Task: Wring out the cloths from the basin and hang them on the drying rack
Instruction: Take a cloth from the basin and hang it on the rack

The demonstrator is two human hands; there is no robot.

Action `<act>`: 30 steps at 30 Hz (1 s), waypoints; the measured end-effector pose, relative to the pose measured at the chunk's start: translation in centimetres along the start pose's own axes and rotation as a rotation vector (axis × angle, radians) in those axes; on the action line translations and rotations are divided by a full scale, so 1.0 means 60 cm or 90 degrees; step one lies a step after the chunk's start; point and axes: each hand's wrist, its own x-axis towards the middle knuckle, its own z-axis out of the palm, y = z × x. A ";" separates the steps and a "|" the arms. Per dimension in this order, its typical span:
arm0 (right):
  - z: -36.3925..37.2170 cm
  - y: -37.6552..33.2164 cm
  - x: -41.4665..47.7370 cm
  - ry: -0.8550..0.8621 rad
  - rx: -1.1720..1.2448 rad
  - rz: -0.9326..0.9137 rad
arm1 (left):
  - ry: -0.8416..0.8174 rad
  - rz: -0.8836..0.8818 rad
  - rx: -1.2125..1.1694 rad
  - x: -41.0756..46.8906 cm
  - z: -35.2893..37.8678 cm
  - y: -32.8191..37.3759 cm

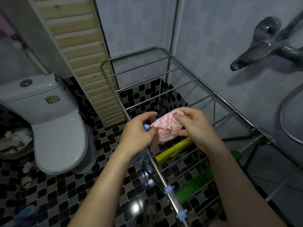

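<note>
Both hands gripped one bunched pink-and-white cloth [164,126] just above the drying rack's [157,167] left rail, the left hand [139,130] pinching its left edge and the right hand [195,126] its upper corner. A yellow cloth [172,150] and a green cloth [195,184] already hung on nearer bars. Hanging seemed underway. Next, it needed spreading over a free bar.

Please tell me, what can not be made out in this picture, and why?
Head view only:
- basin: cut off by the right edge; its inside does not show.
- green cloth: partly hidden behind the right forearm.
- dark blue cloth: partly hidden by the left wrist.
- pink cloth: its ends are covered by the left hand and right hand.
- small blue part at the left fingers: blurred, so unclear what it is.
</note>
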 end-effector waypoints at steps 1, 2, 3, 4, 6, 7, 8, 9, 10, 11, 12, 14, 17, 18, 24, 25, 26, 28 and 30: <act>0.003 -0.002 0.003 -0.015 -0.010 -0.004 | -0.008 0.022 -0.026 0.000 0.001 0.008; 0.005 -0.003 0.007 -0.031 -0.022 -0.013 | -0.014 0.036 -0.070 0.000 0.003 0.018; 0.005 -0.004 0.011 -0.046 -0.039 -0.026 | -0.014 0.043 -0.105 0.001 0.006 0.028; 0.004 -0.005 0.013 -0.063 -0.054 -0.039 | 0.003 0.046 -0.117 0.004 0.009 0.035; 0.000 -0.004 0.015 -0.093 -0.091 -0.059 | 0.045 0.043 -0.108 0.012 0.010 0.041; -0.002 -0.004 0.016 -0.102 -0.115 -0.070 | 0.054 0.039 -0.110 0.016 0.010 0.042; -0.004 -0.003 0.017 -0.103 -0.143 -0.081 | 0.057 0.039 -0.108 0.019 0.010 0.042; -0.007 -0.003 0.018 -0.094 -0.180 -0.093 | 0.063 0.044 -0.102 0.021 0.009 0.041; -0.010 -0.003 0.019 -0.078 -0.217 -0.105 | 0.072 0.051 -0.099 0.022 0.008 0.040; -0.012 -0.005 0.021 -0.060 -0.250 -0.114 | 0.082 0.056 -0.102 0.022 0.006 0.039; -0.015 -0.007 0.021 -0.043 -0.276 -0.117 | 0.091 0.056 -0.115 0.022 0.005 0.039; -0.025 -0.010 0.023 -0.018 -0.302 -0.118 | 0.101 0.048 -0.134 0.024 0.002 0.036; -0.041 -0.011 0.025 -0.015 -0.239 -0.087 | 0.077 0.033 -0.115 0.028 -0.008 0.031; -0.048 -0.011 0.027 -0.027 -0.158 -0.062 | 0.058 0.025 -0.106 0.030 -0.012 0.030; -0.046 0.000 0.040 -0.035 0.296 0.067 | -0.020 -0.009 -0.180 0.032 -0.019 0.034; -0.038 0.002 0.042 -0.038 0.300 0.068 | -0.019 -0.003 -0.182 0.033 -0.015 0.036; -0.033 0.003 0.044 -0.051 0.272 0.061 | -0.024 0.003 -0.184 0.033 -0.011 0.036; -0.027 0.001 0.045 -0.092 0.133 0.013 | -0.059 0.009 -0.183 0.034 -0.004 0.036; -0.029 -0.001 0.045 -0.131 -0.017 -0.041 | -0.072 0.020 -0.165 0.034 -0.004 0.034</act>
